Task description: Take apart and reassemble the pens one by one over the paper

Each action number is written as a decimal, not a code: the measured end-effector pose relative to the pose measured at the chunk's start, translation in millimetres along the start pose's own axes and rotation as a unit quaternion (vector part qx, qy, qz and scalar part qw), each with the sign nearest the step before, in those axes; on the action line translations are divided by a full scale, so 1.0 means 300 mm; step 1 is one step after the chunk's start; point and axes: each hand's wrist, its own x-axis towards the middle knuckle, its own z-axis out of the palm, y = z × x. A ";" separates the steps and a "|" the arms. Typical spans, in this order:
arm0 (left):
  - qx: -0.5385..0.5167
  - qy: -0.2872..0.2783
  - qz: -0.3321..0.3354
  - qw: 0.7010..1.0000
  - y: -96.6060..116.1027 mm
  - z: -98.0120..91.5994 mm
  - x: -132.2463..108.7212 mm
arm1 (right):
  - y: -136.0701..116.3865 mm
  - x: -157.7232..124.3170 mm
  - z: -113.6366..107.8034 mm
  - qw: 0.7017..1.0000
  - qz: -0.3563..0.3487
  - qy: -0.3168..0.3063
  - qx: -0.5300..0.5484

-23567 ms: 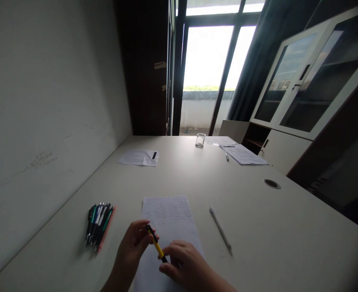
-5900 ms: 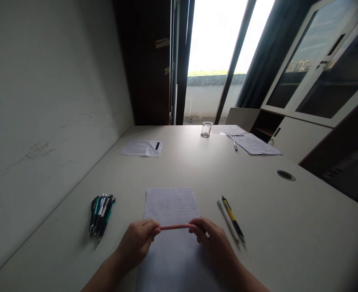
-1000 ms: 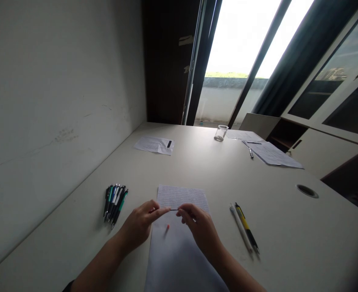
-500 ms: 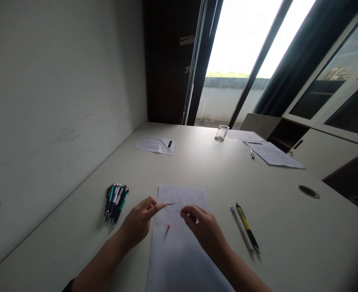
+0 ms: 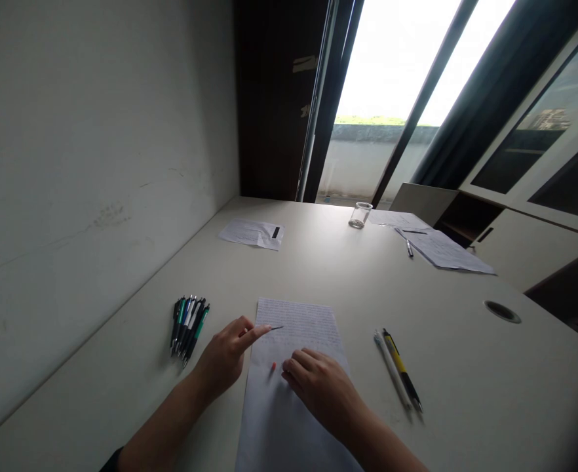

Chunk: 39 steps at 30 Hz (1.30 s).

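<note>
My left hand (image 5: 231, 347) is closed in a pinch over the paper's left edge, holding a thin dark stick that looks like a pen refill (image 5: 276, 327). Its tip points right, and its other end is hidden by the fingers. On the written sheet of paper (image 5: 293, 314) lies a small red piece (image 5: 273, 366), possibly a pen part. My right hand (image 5: 318, 380) rests low over the sheet just right of this red piece, fingers curled together. Whatever is between those fingertips, if anything, is too small to make out.
To the left lies a bunch of several pens (image 5: 189, 328). A white pen (image 5: 391, 367) and a yellow-and-black pen (image 5: 402, 370) lie at the right. Farther back are a glass jar (image 5: 360, 215), more papers (image 5: 449, 249) and a silver pen (image 5: 409, 247). A cable hole (image 5: 502, 311) is at right.
My right hand has come down and toward me, from near the refill's tip to beside the red piece. My left hand keeps its pinch in about the same place.
</note>
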 end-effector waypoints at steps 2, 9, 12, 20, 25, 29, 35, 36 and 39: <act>-0.002 0.003 0.003 1.000 0.001 0.000 0.000 | 0.000 0.001 0.001 1.000 -0.003 -0.011 0.000; 0.004 -0.004 0.008 1.000 -0.008 0.007 0.000 | 0.031 -0.002 -0.011 0.996 0.039 0.025 0.077; -0.005 -0.017 0.019 1.000 -0.002 0.007 0.001 | 0.048 0.005 -0.026 0.982 0.104 0.078 0.139; -0.026 -0.037 0.048 0.998 0.029 -0.016 0.008 | 0.041 0.019 -0.041 0.958 0.131 0.107 0.232; -0.032 -0.039 0.063 0.997 0.045 -0.027 0.013 | 0.042 0.014 -0.044 0.950 0.147 0.102 0.256; -0.033 -0.038 0.072 0.996 0.044 -0.027 0.015 | 0.041 0.014 -0.045 0.947 0.151 0.106 0.263; -0.046 -0.028 0.060 0.997 0.020 -0.016 0.008 | 0.053 0.011 -0.058 0.930 0.176 0.139 0.290; -0.047 -0.027 0.055 0.997 0.016 -0.014 0.007 | 0.060 0.009 -0.060 0.925 0.184 0.147 0.298; -0.046 -0.024 0.044 0.998 0.012 -0.010 0.005 | 0.083 -0.002 -0.068 0.906 0.207 0.159 0.333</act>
